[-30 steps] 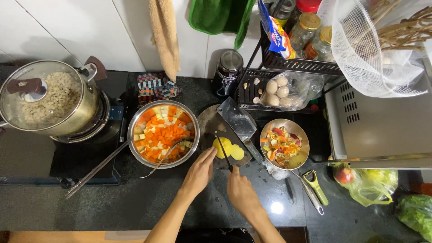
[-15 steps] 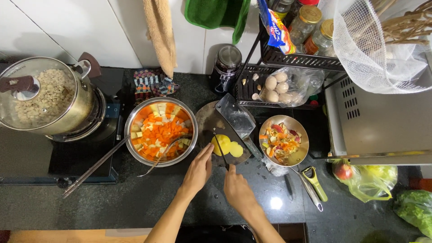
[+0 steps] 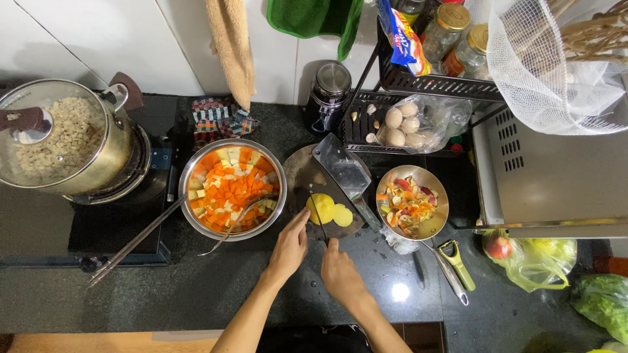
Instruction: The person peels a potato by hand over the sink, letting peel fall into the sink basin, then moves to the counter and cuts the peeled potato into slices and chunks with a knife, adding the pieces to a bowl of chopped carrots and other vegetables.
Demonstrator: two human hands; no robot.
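The right hand (image 3: 340,274) has its fingers closed round the handle of a knife (image 3: 318,219), whose blade runs away from the person across the yellow potato (image 3: 322,208). The left hand (image 3: 289,247) steadies that potato with fingertips curled. Both sit on the round cutting board (image 3: 301,176), just right of the steel bowl (image 3: 193,173) of diced vegetables. Since the earlier frame, the hands have barely shifted.

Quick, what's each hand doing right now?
Left hand: fingertips steadying the yellow potato on the round board.
Right hand: closed around a knife, cutting it.
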